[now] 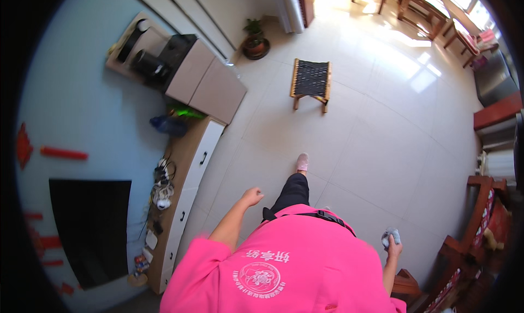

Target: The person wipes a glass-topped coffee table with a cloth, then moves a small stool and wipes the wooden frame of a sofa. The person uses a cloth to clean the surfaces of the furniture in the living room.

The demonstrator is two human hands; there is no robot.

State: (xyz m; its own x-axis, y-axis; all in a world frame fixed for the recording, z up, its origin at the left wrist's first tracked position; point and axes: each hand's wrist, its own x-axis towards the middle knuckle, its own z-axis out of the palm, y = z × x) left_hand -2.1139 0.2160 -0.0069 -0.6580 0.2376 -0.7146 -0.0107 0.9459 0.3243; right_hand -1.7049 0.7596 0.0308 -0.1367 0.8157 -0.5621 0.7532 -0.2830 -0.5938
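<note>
My right hand (394, 248) grips a crumpled grey-blue cloth (391, 236) out to the right of my body. On the other side, my left hand (252, 196) hangs over the tiled floor (262, 161) with its fingers curled, and I see nothing in it. One foot in a pink shoe (303, 162) is forward on the floor. Ahead of it stands a low folding stool (312, 78) with a wooden frame and a black woven seat.
Along the left wall runs a low cabinet (192, 175) with white drawers, cables and small items on top. A taller cabinet (204, 81) adjoins it. A potted plant (256, 46) stands beyond. Wooden seating (454, 245) lines the right; a wooden table (423, 7) is far right.
</note>
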